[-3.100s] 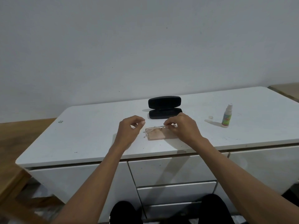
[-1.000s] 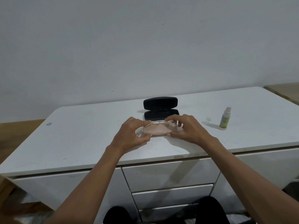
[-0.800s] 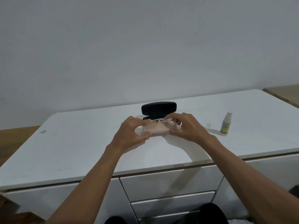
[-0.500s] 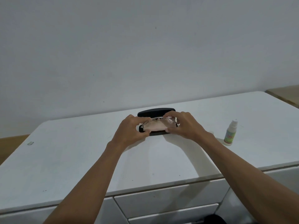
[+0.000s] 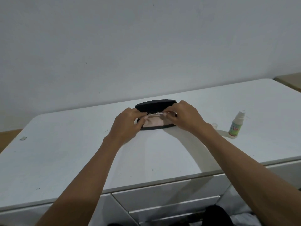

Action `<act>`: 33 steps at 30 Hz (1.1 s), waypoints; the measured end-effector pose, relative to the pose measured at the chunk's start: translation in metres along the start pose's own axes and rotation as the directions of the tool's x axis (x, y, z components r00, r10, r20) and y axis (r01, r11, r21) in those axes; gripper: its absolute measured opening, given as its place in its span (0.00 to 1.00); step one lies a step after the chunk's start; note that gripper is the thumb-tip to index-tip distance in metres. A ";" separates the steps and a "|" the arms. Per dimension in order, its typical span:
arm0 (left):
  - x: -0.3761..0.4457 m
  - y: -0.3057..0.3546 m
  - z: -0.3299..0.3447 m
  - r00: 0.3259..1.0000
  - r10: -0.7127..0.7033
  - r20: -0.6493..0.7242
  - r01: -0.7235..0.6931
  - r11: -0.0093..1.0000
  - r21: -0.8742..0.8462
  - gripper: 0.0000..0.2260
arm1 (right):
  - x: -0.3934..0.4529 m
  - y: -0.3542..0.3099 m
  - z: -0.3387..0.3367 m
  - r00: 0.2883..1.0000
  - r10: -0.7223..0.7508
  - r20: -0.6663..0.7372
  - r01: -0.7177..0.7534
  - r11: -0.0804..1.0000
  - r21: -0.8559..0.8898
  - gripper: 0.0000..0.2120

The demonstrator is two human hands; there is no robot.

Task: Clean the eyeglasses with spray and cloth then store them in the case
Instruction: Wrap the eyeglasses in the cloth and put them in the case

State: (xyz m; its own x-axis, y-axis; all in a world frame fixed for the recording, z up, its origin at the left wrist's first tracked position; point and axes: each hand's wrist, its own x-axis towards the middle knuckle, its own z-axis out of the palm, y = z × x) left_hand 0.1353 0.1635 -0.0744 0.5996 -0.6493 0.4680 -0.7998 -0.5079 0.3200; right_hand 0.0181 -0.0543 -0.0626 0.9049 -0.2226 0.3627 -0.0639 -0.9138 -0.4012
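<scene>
Near the centre of the frame, the glasses (image 5: 154, 115) lay over the open black case (image 5: 156, 106) on the white desk (image 5: 81, 152), long axis running left to right, matching the case's own. The left hand (image 5: 126, 123) pinched the left end and the right hand (image 5: 184, 117) pinched the right, each equally near. A pinkish cloth (image 5: 154, 123) sat beneath (seemingly inside the tray). The spray (image 5: 236, 124) stood well apart, at right. Lowering straight down seemed all that remained.

— What's all that sitting on?
— A white drawer cabinet (image 5: 162, 154). On its top lie an open black case (image 5: 155, 104), a small spray bottle (image 5: 235, 126) standing at the right, and its little cap (image 5: 214, 124) beside it.
</scene>
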 end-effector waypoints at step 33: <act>0.005 0.011 -0.017 0.864 -0.422 0.274 0.485 0.554 -0.676 0.28 | -0.009 0.013 -0.014 0.907 0.380 0.180 -0.398 0.637 0.660 0.28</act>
State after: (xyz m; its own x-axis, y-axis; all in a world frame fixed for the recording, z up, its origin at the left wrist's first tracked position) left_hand 0.1287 0.1642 -0.0546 0.8640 -0.5016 0.0441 -0.1730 -0.2135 0.9615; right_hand 0.0035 -0.0690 -0.0593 0.8724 -0.4881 0.0254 -0.1227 -0.2691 -0.9553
